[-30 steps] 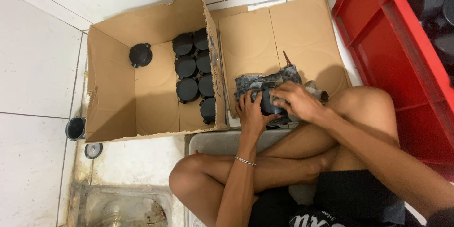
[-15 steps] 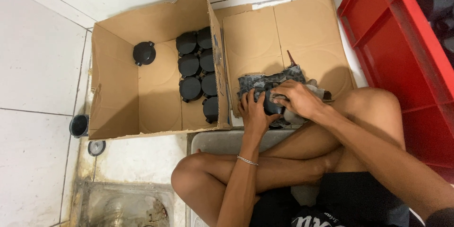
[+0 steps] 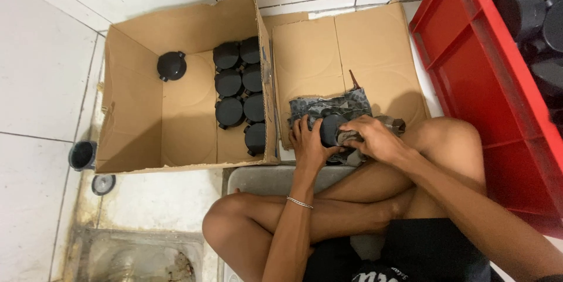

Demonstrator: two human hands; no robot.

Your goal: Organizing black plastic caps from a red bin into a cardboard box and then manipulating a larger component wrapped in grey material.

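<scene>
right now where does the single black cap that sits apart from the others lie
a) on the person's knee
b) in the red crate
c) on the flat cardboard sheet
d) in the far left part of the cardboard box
d: the lone black cap lies on the floor of the cardboard box near its far left corner, apart from the two rows of black caps packed along the box's right wall.

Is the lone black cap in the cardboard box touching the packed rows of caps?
No, the lone black cap sits apart on the bare floor of the cardboard box, left of the packed rows of caps.
</scene>
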